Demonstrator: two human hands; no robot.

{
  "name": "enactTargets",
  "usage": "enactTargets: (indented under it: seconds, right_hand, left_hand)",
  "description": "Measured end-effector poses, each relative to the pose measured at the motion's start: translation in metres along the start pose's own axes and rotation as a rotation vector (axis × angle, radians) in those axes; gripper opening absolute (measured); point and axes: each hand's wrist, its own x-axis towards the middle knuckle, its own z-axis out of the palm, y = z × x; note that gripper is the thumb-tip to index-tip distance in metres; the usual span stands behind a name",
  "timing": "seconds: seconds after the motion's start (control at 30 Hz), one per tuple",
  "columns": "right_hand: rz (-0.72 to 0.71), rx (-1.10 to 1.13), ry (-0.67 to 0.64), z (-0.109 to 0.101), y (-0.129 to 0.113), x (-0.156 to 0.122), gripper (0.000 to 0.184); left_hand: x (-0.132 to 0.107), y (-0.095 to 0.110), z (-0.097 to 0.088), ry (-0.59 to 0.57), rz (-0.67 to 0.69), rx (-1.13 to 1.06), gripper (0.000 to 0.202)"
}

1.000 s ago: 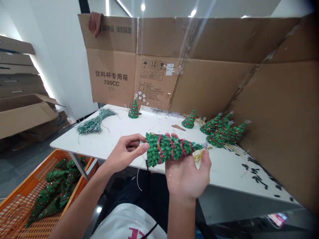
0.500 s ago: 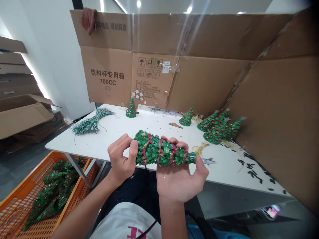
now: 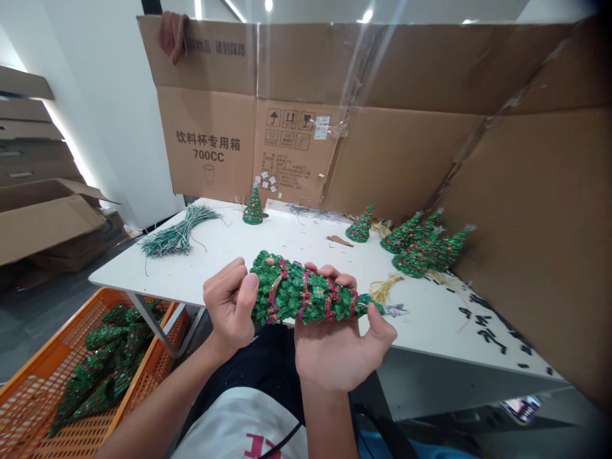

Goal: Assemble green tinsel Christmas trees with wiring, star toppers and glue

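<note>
A small green tinsel Christmas tree [image 3: 296, 293] lies sideways across my two hands, held above the table's front edge. Red and magenta garland bands wrap it, and a silver star [image 3: 396, 310] tips its right end. My left hand [image 3: 232, 306] grips the wide base, thumb in front and fingers curled. Beneath the tree, my right hand [image 3: 339, 344] cradles it on the palm, fingers behind and thumb against the narrow top. Several similar trees [image 3: 428, 245] lean together at the table's right rear. One tree [image 3: 253, 207] stands at the back, and another [image 3: 360, 225] right of it.
Green wire ties [image 3: 179, 233] lie bundled on the white table [image 3: 229, 252]. Yellow cords [image 3: 385, 288] and scattered black bits [image 3: 488, 328] are on the right. Tall cardboard panels [image 3: 406, 153] wall the back and right. An orange crate [image 3: 29, 398] of more trees stands lower left.
The tree has shifted slightly left and its tip has tilted a little downward. Both hands moved slightly left with it, keeping their grip.
</note>
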Motion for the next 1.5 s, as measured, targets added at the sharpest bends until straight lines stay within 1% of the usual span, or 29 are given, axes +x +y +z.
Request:
enactTargets:
  seconds: [0.1,0.17,0.33,0.4,0.47,0.53,0.6,0.67,0.7,0.77,0.8,0.83,0.9,1.0,1.1,1.2,1.27,1.33,1.4,1.5]
  right_hand:
    - [-0.003,0.002,0.005,0.0,0.001,0.0,0.032]
    - [-0.005,-0.002,0.012,-0.001,0.002,0.0,0.032]
    - [-0.019,-0.003,0.029,-0.002,0.006,0.003,0.03]
    - [-0.023,-0.001,0.048,-0.001,0.007,0.004,0.03]
    - [-0.017,-0.001,0.074,-0.001,0.007,0.004,0.029]
    - [-0.007,-0.011,0.104,-0.002,0.006,0.007,0.029]
    - [-0.004,-0.036,0.132,-0.005,0.005,0.011,0.03]
    - [0.003,-0.065,0.156,-0.008,0.003,0.018,0.031]
    - [0.011,-0.075,0.168,-0.01,0.001,0.021,0.031]
    - [0.036,-0.078,0.197,-0.014,-0.002,0.029,0.032]
    - [0.051,-0.071,0.217,-0.015,-0.004,0.032,0.031]
    - [0.069,-0.061,0.241,-0.016,-0.006,0.035,0.031]
    - [0.116,-0.035,0.297,-0.019,-0.012,0.039,0.032]
    - [0.175,0.005,0.366,-0.021,-0.018,0.042,0.036]
    - [0.179,0.007,0.382,-0.023,-0.022,0.043,0.035]
    - [0.165,-0.029,0.363,-0.023,-0.022,0.041,0.032]
    - [0.161,-0.035,0.349,-0.022,-0.021,0.039,0.032]
    - [0.166,-0.021,0.345,-0.02,-0.021,0.037,0.032]
    - [0.17,-0.004,0.362,-0.019,-0.021,0.036,0.032]
    - [0.181,0.018,0.401,-0.019,-0.022,0.034,0.031]
  left_hand:
    - [0.0,0.002,0.001,0.011,-0.021,-0.023,0.052]
    - [0.001,0.003,0.002,0.027,-0.011,-0.03,0.053]
    - [0.006,0.001,0.004,0.089,0.125,-0.056,0.056]
    - [0.007,-0.001,0.005,0.084,0.126,-0.059,0.056]
    - [0.008,-0.002,0.003,0.054,0.122,-0.066,0.057]
    - [0.011,-0.004,-0.002,-0.037,0.11,-0.075,0.057]
    - [0.018,-0.007,-0.009,-0.188,0.062,-0.082,0.057]
    - [0.026,-0.009,-0.017,-0.356,-0.041,-0.079,0.057]
    - [0.03,-0.011,-0.02,-0.422,-0.107,-0.072,0.057]
    - [0.037,-0.013,-0.025,-0.501,-0.212,-0.061,0.058]
    - [0.04,-0.013,-0.027,-0.531,-0.242,-0.058,0.059]
    - [0.042,-0.014,-0.028,-0.571,-0.255,-0.056,0.059]
    - [0.044,-0.013,-0.03,-0.69,-0.247,-0.042,0.058]
    - [0.045,-0.01,-0.033,-0.852,-0.241,-0.001,0.05]
    - [0.046,-0.008,-0.036,-0.955,-0.26,0.024,0.041]
    - [0.048,-0.005,-0.038,-1.031,-0.262,0.014,0.035]
    - [0.047,-0.003,-0.036,-1.043,-0.265,-0.024,0.029]
    - [0.045,-0.001,-0.033,-1.012,-0.281,-0.077,0.025]
    - [0.039,0.001,-0.028,-0.915,-0.313,-0.133,0.026]
    - [0.029,0.005,-0.022,-0.763,-0.334,-0.262,0.036]
